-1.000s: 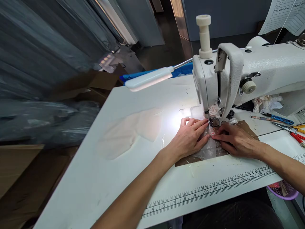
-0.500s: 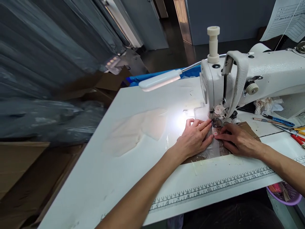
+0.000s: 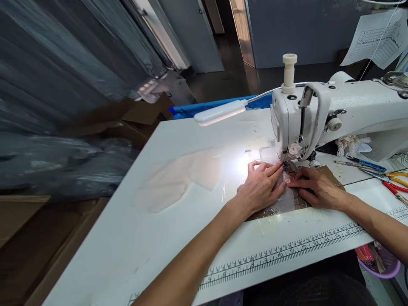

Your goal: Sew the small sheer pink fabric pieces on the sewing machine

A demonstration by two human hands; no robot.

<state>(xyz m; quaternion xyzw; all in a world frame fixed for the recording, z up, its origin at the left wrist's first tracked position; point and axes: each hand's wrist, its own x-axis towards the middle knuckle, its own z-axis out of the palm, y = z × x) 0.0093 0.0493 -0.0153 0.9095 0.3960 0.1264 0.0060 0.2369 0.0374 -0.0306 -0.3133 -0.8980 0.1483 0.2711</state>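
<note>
My left hand [image 3: 262, 187] lies flat with fingers stretched, pressing a strip of sheer white fabric [image 3: 287, 201] just left of the needle area. On the other side, my right hand [image 3: 320, 187] has its thumb and forefinger closed on the fabric's edge, close to a small pinkish piece. Both sets of fingertips are right by the presser foot [image 3: 284, 166] of a white sewing machine [image 3: 357, 104]. A pale fabric rosette [image 3: 295, 149] sits on the machine head above them. Brown board [image 3: 302, 203] shows under the fabric.
Sheer pale fabric pieces [image 3: 178, 178] lie on the white table [image 3: 105, 255] at left. A lamp [image 3: 219, 112] lights the needle area. Pens [image 3: 369, 164] and red-handled scissors [image 3: 395, 191] lie at right. A printed ruler [image 3: 280, 256] follows the front edge; a purple basket [image 3: 390, 271] hangs below.
The camera view has shifted slightly, so the machine appears a little lower. Both hands keep nearly the same place beside the presser foot.
</note>
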